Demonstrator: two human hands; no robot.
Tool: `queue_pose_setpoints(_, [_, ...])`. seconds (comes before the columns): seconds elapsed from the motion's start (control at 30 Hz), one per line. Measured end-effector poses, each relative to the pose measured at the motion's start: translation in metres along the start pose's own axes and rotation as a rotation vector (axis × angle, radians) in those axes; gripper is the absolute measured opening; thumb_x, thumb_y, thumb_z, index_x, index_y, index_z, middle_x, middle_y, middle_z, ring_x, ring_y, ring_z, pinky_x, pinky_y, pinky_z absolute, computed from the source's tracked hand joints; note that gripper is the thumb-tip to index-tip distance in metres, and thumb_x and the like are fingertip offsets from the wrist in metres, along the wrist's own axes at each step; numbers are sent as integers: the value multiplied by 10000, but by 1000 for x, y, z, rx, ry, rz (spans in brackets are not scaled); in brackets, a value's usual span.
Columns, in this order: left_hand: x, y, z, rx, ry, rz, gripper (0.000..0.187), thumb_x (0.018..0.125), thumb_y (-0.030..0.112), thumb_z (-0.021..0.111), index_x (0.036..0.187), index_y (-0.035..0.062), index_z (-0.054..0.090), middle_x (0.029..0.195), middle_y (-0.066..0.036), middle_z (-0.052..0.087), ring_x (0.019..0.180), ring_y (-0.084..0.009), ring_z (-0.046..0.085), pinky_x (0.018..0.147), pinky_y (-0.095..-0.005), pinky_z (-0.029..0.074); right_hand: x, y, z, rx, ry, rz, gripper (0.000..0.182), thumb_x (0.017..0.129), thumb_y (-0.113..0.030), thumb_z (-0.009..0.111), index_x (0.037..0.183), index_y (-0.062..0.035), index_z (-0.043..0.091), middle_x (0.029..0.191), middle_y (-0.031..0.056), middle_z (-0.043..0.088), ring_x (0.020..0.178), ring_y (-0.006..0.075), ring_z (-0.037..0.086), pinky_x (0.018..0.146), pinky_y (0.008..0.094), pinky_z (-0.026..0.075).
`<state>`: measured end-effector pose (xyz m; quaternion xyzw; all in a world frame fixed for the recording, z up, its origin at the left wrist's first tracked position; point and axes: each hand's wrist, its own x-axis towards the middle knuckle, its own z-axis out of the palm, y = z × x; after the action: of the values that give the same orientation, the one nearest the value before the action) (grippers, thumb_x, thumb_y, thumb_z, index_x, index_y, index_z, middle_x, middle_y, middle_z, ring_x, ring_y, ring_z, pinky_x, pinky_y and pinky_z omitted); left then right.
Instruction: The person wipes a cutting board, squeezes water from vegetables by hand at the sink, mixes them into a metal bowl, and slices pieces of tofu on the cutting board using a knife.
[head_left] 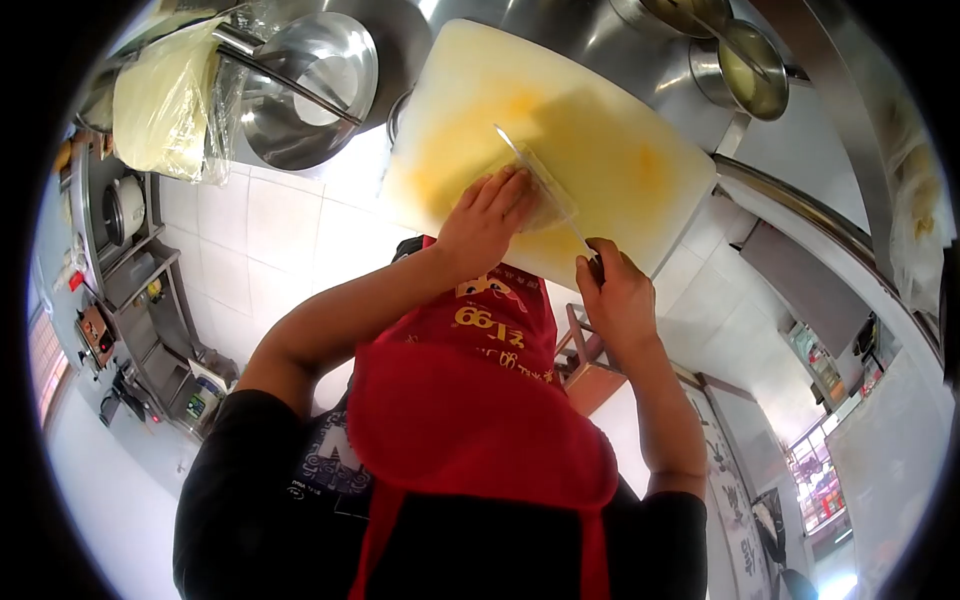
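Note:
On the yellow-stained white cutting board [610,130] lies a thin, pale, flat piece of food [548,200]. My left hand [490,215] rests on it, fingers close together and pressing it flat. My right hand [618,295] is wrapped round the dark handle of a knife [540,175]. The blade slants up and to the left across the pale piece, just right of my left fingertips. What the piece is made of cannot be told.
Left of the board stand a metal bowl [350,120] with a dark-handled tool across it and a plastic bag of pale sheets [165,110]. Metal pots [755,85] stand at the upper right. A metal shelf rack [150,300] is at the far left.

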<state>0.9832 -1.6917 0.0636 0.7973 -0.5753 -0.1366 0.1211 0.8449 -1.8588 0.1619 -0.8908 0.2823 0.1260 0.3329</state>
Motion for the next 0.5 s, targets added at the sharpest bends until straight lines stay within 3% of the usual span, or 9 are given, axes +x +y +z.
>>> queue_pose_setpoints(0.5, [7,4,1,-59,-4,-64,601,744,141,586,1330,69,475,1385,-140,433,1292,-288,385,1039,-426,321,-2,5,2,-114,-15,-21,178,913,-239,585,964,-83,516,745,118,610,602,330,628,523,433,519])
